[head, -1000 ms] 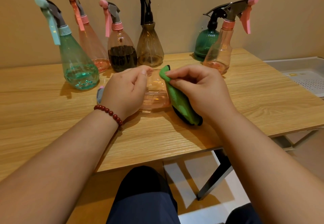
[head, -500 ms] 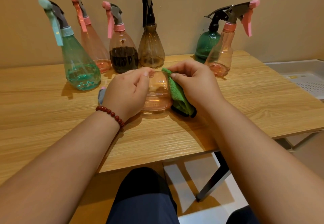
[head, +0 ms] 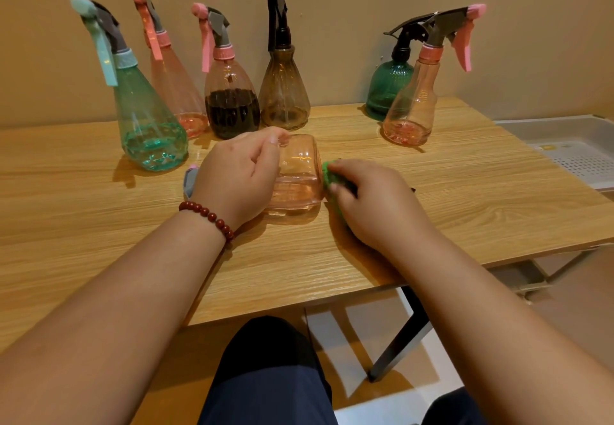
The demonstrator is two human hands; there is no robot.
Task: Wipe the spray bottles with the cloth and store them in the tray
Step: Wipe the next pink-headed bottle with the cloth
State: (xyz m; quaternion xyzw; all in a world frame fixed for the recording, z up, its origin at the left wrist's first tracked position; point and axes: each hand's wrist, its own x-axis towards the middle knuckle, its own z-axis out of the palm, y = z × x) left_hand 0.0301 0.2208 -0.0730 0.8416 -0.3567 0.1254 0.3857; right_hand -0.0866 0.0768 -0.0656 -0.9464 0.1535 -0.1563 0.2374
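A clear pink spray bottle [head: 299, 175] lies on its side on the wooden table [head: 465, 198], base pointing right. My left hand [head: 239, 175] grips its body, and the grey spray head pokes out behind the wrist. My right hand [head: 368, 201] holds a green cloth [head: 327, 175] bunched against the bottle's base; most of the cloth is hidden under the fingers.
Several spray bottles stand along the wall: a teal one [head: 146, 125], a pink one [head: 176, 92], one with dark liquid [head: 231, 108], a brown one [head: 282, 95], a dark green one [head: 387, 92] and a pink one [head: 410, 115]. A white perforated tray [head: 584, 158] sits beyond the table's right edge.
My right hand has slid the cloth down from the top of the bottle's base toward the table. The left hand has kept its grip on the bottle.
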